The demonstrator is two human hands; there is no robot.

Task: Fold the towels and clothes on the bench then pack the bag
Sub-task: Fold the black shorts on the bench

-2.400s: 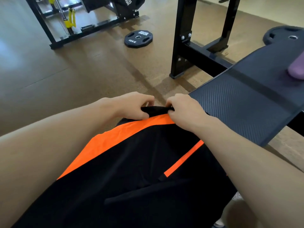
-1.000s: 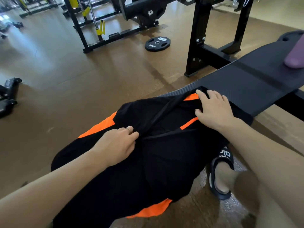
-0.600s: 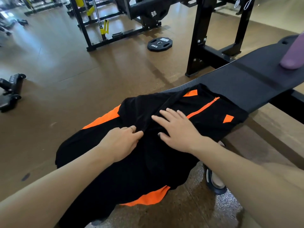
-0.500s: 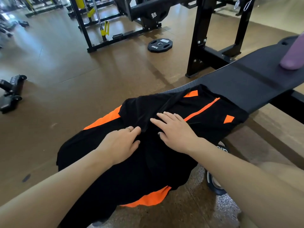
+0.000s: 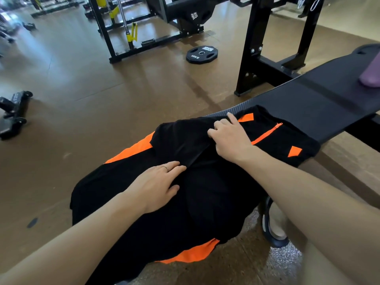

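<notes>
Two hands work on a black garment (image 5: 205, 194) with orange panels, spread over the near end of the dark padded surface (image 5: 320, 103). Its long axis runs from the lower left toward the upper right, following the surface; the end with the orange zipper (image 5: 267, 134) points up and to the right. The left hand (image 5: 156, 186) lies flat on the middle of the cloth, fingers straight and pressing down, its grip loose on nothing. The right hand (image 5: 230, 136) has curled fingers that pinch a ridge of black fabric near the far edge, with the forefinger stretched out. The garment's near end hangs off the surface and is cut off behind the left forearm. What kind of garment it is cannot be told. A purple object (image 5: 371, 77) at the right edge is only partly in view. A shoe (image 5: 274, 229) shows below the right forearm, half hidden. A weight plate (image 5: 202, 55) lies on the floor well beyond.
</notes>
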